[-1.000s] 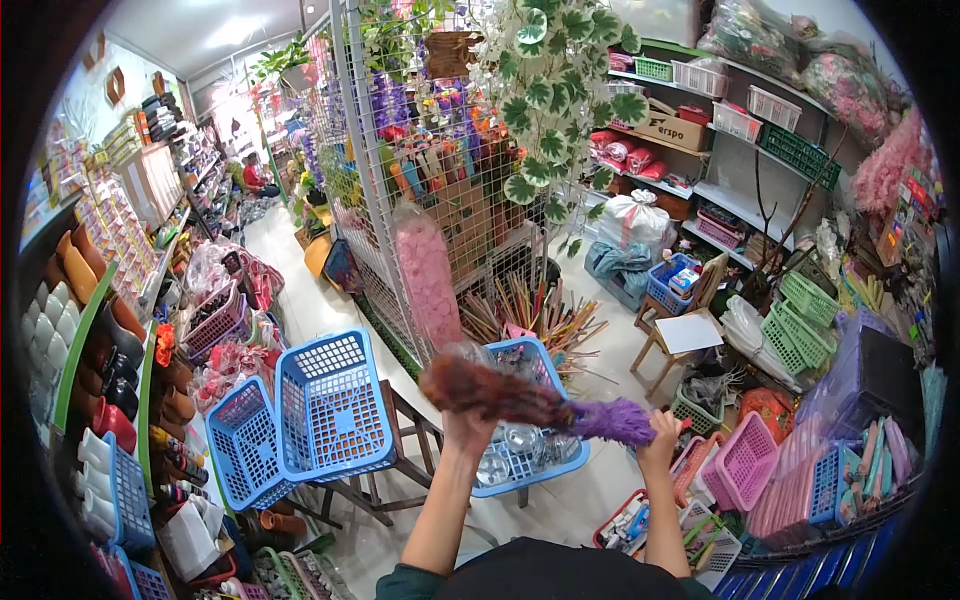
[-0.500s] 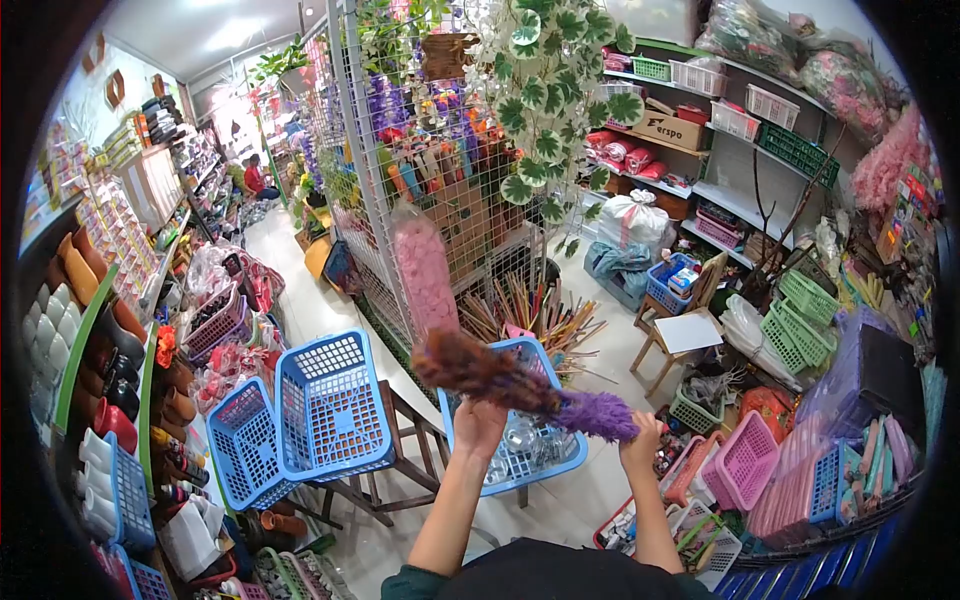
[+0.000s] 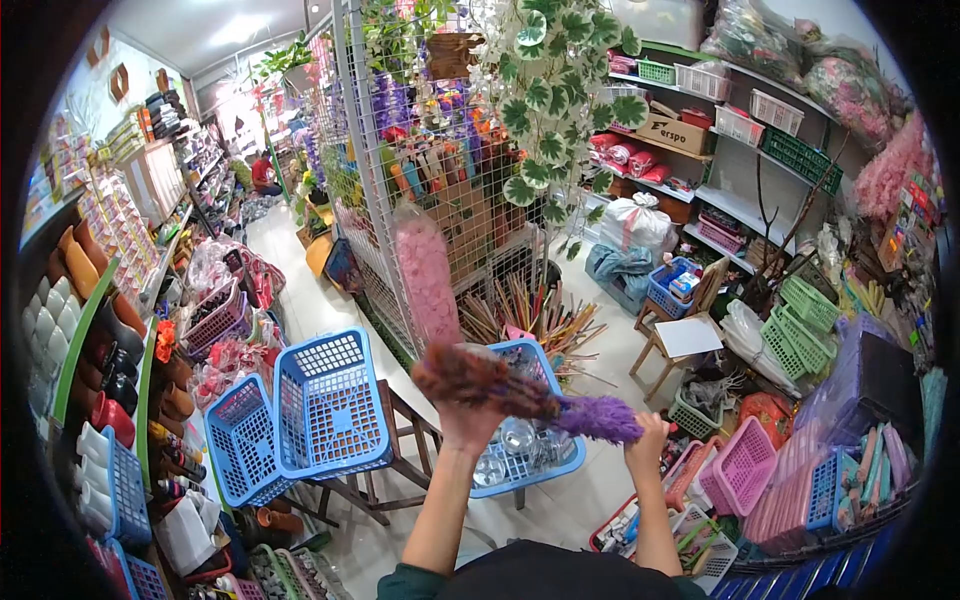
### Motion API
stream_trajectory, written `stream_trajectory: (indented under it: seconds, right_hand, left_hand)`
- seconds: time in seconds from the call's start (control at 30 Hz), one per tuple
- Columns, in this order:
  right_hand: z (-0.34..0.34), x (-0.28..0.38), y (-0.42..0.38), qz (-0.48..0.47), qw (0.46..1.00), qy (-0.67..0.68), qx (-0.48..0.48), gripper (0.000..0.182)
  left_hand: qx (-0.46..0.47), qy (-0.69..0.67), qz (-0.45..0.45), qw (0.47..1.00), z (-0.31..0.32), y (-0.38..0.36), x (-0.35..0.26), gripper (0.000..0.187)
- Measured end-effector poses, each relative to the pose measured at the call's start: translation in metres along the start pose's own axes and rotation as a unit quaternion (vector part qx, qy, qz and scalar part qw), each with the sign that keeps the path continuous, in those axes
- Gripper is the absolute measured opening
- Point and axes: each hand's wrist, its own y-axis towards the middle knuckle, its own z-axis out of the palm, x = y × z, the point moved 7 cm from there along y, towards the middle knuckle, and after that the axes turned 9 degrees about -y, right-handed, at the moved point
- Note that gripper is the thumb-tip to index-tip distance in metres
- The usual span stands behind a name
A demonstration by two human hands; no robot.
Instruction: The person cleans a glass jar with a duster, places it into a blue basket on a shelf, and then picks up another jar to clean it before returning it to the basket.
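A fluffy duster (image 3: 480,385), brown at one end and purple at the other, lies slantwise between my hands, its brown end blurred. My right hand (image 3: 650,440) is closed round its narrow end, just beyond the purple tuft. Against the underside of the brown part is my left hand (image 3: 468,425), gripping it there; the fluff hides most of its fingers. Below the duster stands a blue basket (image 3: 545,478) with clear glass or plastic pieces (image 3: 518,436) in it.
Two blue baskets (image 3: 335,465) rest at left by a dark wooden stool (image 3: 410,420). Ahead are a wire mesh partition (image 3: 370,190) and a bundle of sticks (image 3: 535,315). A small wooden chair (image 3: 690,335) and a pink basket (image 3: 745,465) stand right. Shelves line both sides.
The brown end of the duster has shifted slightly left and down with my left hand. My right hand has moved a little right.
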Motion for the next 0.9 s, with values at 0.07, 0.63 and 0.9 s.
stream_trajectory:
  seconds: [0.07, 0.63, 0.9]
  right_hand:
    - [0.005, 0.009, -0.001, -0.018, 0.999, 0.026, -0.03, 0.018]
    - [0.178, 0.007, -0.097, 0.132, 0.942, 0.123, 0.283, 0.019]
    - [0.281, 0.071, -0.114, 0.232, 0.872, 0.275, 0.331, 0.032]
  left_hand:
    - [-0.071, 0.042, -0.034, 0.996, -0.009, -0.006, 0.015, 0.06]
    - [-0.268, 0.119, 0.086, 0.952, -0.081, -0.06, -0.051, 0.085]
    - [-0.31, 0.153, -0.048, 0.937, -0.112, -0.082, -0.001, 0.096]
